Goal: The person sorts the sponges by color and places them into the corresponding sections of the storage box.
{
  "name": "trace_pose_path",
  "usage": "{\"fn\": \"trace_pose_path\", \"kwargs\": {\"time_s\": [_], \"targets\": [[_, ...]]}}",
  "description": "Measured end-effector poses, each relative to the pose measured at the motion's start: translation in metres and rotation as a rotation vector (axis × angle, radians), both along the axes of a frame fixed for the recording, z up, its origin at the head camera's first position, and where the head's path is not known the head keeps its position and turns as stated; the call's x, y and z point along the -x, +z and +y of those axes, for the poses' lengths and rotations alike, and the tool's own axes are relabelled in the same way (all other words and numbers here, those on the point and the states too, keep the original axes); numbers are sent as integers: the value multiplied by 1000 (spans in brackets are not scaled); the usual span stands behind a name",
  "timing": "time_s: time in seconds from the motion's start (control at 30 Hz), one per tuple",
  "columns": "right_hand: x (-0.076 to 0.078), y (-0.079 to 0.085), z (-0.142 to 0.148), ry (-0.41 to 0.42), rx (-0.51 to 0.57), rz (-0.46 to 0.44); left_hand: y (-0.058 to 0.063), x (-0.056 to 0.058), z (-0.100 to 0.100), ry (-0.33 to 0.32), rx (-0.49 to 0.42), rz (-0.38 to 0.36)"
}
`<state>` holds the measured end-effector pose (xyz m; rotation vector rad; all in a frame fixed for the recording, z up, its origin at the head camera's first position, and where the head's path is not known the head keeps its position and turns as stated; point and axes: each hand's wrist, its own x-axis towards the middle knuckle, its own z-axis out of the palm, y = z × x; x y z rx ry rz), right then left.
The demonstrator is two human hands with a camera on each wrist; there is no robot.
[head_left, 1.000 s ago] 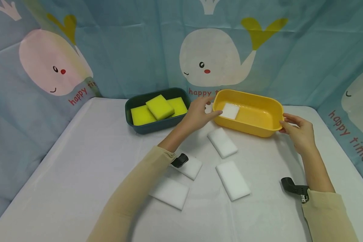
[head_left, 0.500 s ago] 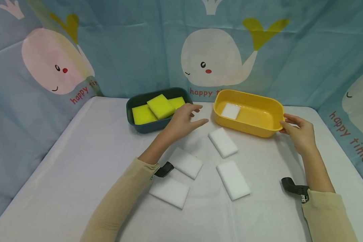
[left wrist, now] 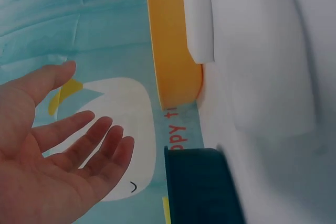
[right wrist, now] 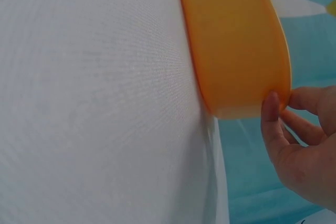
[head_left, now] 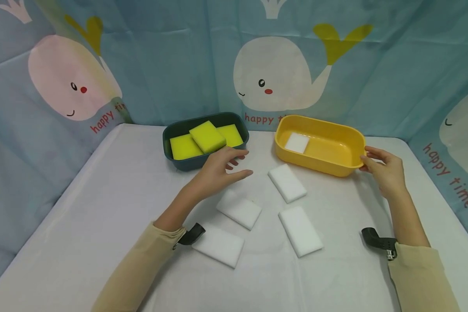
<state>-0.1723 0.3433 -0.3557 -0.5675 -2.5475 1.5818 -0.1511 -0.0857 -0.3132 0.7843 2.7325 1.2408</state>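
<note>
My left hand [head_left: 214, 173] is held over the table with fingers spread and nothing in them, in front of the dark green bin. Close below it lies a white sponge [head_left: 239, 210], and another white sponge [head_left: 219, 245] is nearer to me, partly behind the wrist camera. At the right, my right hand [head_left: 386, 169] pinches the right end of the yellow bin [head_left: 316, 163]; the right wrist view shows the thumb on the outer wall of this yellow bin [right wrist: 239, 51]. One white sponge [head_left: 297, 143] lies inside at its left end.
The dark green bin [head_left: 187, 164] at the back holds several yellow sponges [head_left: 207, 137]. Two more white sponges, one nearer the yellow bin [head_left: 287, 183] and one in front [head_left: 300, 232], lie mid-table. A blue whale-print curtain [head_left: 171, 65] hangs behind the table.
My left hand has drawn back from the left end of the yellow bin, leftward and toward me, uncovering the green bin's right end. The right hand stays on the yellow bin.
</note>
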Motion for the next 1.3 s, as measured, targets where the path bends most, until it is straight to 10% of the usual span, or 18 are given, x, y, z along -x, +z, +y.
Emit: {"fn": "trace_pose_path", "kwargs": {"time_s": [0.53,1.3], "targets": [[0,-1,-1,0,13,24,2,-25,-25,-117,39,-56],[-2,1,-2,8,1,24,-38,-53,-61,-467,113,-240]]}}
